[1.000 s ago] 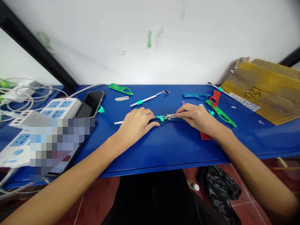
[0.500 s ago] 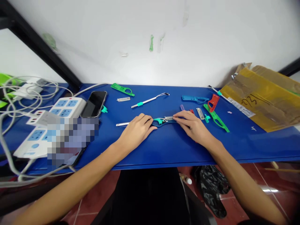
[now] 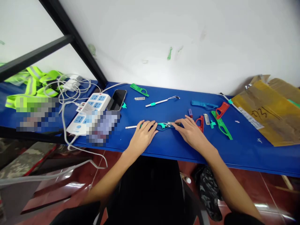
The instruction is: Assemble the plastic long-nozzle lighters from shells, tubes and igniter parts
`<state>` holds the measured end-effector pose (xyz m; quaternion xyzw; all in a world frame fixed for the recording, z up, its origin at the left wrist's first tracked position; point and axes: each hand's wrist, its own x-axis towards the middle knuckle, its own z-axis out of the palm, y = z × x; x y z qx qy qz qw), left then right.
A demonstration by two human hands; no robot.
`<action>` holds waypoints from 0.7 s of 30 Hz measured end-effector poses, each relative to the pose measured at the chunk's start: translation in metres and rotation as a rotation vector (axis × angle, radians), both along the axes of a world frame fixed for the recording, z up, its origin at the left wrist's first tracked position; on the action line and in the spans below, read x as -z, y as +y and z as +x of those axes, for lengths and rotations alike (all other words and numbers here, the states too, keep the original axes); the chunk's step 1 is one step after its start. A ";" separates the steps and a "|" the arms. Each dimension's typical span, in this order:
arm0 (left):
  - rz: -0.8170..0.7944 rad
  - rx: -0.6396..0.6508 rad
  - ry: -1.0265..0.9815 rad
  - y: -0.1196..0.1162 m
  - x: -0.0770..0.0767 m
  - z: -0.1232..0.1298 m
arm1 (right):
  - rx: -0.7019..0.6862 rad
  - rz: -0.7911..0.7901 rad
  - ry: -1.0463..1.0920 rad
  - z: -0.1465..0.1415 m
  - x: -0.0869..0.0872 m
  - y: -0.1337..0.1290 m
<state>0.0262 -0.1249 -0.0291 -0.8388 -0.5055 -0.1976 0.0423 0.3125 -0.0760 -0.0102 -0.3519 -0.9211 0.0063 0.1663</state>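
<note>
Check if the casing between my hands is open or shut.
Open: the blue casing shows its teal piece and pale inner parts uncovered.

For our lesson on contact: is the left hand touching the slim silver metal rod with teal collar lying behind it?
Apart. The head view shows glossy blue tabletop between left hand and slim silver metal rod.
</note>
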 end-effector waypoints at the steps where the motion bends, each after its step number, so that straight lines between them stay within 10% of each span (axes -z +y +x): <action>1: 0.006 0.000 -0.012 0.000 0.000 -0.001 | 0.010 0.014 -0.015 -0.002 0.001 -0.002; 13: 0.021 0.002 -0.155 0.000 0.007 -0.005 | 0.124 0.122 0.033 -0.029 0.004 -0.015; 17: -0.002 -0.007 -0.216 0.000 0.008 -0.008 | 0.153 0.069 0.028 -0.002 -0.025 0.028; 21: -0.032 -0.015 -0.316 -0.001 0.004 -0.011 | 0.461 -0.052 -0.229 0.034 -0.050 0.087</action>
